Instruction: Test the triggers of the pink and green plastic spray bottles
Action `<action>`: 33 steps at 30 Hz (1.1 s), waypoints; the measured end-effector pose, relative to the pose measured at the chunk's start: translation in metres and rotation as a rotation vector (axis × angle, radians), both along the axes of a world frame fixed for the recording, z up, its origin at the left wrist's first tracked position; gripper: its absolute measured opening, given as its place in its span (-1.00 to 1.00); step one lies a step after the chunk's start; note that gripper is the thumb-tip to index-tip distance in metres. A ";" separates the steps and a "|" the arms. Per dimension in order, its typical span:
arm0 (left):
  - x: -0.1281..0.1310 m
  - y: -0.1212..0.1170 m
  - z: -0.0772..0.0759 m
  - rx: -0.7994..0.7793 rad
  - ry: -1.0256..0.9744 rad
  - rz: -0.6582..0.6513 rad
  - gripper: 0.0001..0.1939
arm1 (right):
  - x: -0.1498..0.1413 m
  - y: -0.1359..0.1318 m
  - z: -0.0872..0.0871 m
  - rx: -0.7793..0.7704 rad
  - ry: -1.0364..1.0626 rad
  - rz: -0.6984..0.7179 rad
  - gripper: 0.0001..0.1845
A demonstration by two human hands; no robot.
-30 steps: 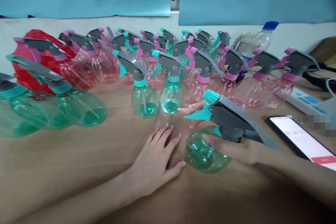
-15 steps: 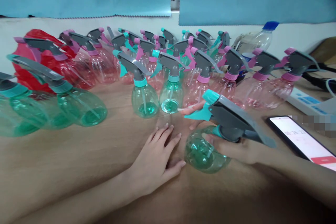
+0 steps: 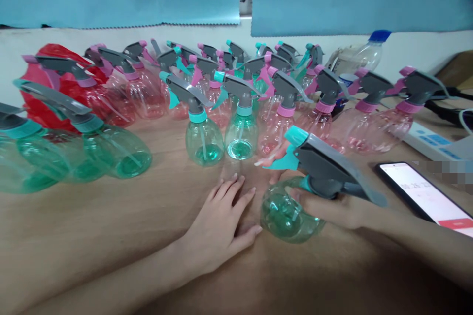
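My right hand (image 3: 328,209) is wrapped round the neck of a green spray bottle (image 3: 283,214) with a grey and turquoise trigger head. This bottle tilts towards me, its nozzle pointing left and its trigger near my extended fingertips. Flat on the table lies my left hand (image 3: 225,219), fingers spread, just left of the bottle and holding nothing. Beyond my hands stand two upright green spray bottles, one on the left (image 3: 204,140) and one on the right (image 3: 241,133). Part of my right hand is hidden behind the held bottle.
Several pink spray bottles (image 3: 283,130) and green ones line the back of the wooden table (image 3: 148,221). More green bottles (image 3: 118,150) stand at left, by a red plastic bag (image 3: 33,103). At right lie a phone (image 3: 417,189) and a white device with blue buttons (image 3: 436,138).
Almost nothing differs. The extended fingers of my right hand have shifted slightly beside the trigger; the bottle and my left hand stay where they were.
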State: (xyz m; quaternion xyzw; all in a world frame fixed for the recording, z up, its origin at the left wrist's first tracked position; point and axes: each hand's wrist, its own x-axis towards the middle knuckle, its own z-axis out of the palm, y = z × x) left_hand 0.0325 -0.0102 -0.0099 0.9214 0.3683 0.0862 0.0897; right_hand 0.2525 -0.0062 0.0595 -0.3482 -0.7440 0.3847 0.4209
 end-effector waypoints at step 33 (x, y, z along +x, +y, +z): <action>0.000 0.001 -0.001 0.007 0.014 -0.005 -0.39 | 0.000 -0.002 -0.007 -0.053 0.140 0.062 -0.42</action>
